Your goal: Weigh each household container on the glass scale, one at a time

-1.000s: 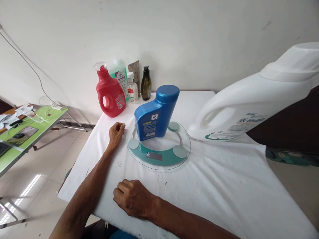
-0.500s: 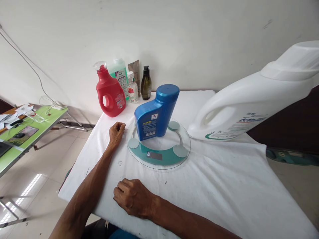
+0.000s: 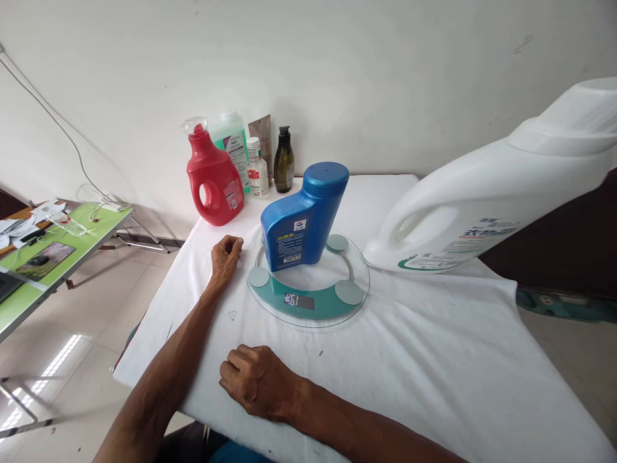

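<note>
Now the display (image 3: 299, 300) on the glass scale (image 3: 307, 281) shows digits where it was blank before; the blue bottle (image 3: 301, 219) stands upright on it. Both hands rest empty on the white cloth (image 3: 434, 360): left hand (image 3: 224, 253) loosely curled beside the scale, right hand (image 3: 256, 381) half-closed nearer.
</note>
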`<state>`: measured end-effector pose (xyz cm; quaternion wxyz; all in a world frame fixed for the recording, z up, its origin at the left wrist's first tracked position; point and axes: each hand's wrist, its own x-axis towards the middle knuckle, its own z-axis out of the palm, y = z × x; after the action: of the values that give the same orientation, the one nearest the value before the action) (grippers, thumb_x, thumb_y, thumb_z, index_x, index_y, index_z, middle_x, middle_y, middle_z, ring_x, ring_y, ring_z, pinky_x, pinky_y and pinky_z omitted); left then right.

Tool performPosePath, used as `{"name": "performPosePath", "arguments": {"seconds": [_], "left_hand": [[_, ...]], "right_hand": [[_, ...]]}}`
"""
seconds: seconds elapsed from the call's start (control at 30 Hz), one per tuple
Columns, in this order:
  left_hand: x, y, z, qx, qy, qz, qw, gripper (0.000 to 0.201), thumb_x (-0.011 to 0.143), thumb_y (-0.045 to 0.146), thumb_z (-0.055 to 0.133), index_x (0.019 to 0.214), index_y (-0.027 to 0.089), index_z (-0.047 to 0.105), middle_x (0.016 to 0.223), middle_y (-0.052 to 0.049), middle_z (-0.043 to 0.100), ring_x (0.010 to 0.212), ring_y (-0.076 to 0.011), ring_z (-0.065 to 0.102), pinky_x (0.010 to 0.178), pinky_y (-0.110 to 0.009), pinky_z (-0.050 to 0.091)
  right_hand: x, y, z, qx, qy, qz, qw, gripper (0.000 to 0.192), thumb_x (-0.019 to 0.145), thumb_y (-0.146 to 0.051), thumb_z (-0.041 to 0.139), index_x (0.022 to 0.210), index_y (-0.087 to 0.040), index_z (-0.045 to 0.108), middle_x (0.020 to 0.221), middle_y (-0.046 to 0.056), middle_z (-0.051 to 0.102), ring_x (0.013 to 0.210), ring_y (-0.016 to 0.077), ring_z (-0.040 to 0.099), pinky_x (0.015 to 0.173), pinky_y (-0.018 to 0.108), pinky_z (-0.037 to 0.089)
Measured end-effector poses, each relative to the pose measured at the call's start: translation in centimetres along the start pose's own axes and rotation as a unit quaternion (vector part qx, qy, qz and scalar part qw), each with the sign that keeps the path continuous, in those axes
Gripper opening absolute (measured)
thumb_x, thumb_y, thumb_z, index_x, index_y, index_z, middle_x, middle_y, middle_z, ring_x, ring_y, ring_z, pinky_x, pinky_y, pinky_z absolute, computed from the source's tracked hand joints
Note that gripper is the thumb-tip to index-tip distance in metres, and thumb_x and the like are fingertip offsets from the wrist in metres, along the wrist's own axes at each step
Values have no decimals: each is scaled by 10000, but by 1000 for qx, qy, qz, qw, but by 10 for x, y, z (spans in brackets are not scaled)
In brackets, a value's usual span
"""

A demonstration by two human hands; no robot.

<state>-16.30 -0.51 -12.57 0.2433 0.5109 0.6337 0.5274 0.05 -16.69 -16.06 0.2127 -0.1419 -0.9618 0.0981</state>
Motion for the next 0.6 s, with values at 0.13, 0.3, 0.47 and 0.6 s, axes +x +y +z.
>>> {"name": "performPosePath", "arguments": {"seconds": [0.13, 0.3, 0.47, 0.6], "left_hand": [[-6, 4, 1, -6, -11, 2, 1000, 256, 849, 429, 642, 737, 199, 635, 629, 15, 576, 547, -130, 524, 577, -278, 430], [-21, 21, 2, 18, 2, 57, 998, 331, 893, 477, 647, 712, 200, 623, 597, 17, 544, 545, -124, 474, 579, -279, 400], [-44, 49, 7, 41, 22, 114, 992, 430, 908, 527, 654, 636, 200, 593, 582, 4, 513, 567, -127, 428, 600, -296, 375], [-58, 66, 8, 39, 1, 131, 991, 494, 941, 545, 613, 594, 198, 555, 537, 12, 450, 531, -116, 383, 568, -296, 346]], "right_hand": [[0, 0, 1, -1, -4, 0, 1000, 166, 995, -192, 536, 831, -193, 563, 762, 15, 606, 633, 153, 502, 461, 289, 197], [1, 0, -3, -2, -13, 2, 1000, 175, 996, -200, 539, 822, -191, 564, 768, 12, 610, 633, 151, 508, 455, 297, 191], [2, 0, -5, -3, -10, -2, 1000, 166, 997, -198, 542, 833, -193, 569, 763, 13, 618, 634, 153, 513, 458, 309, 186], [1, 0, -4, 0, -5, -2, 1000, 170, 1002, -189, 537, 833, -194, 557, 750, 15, 613, 633, 153, 517, 465, 304, 198]]}}
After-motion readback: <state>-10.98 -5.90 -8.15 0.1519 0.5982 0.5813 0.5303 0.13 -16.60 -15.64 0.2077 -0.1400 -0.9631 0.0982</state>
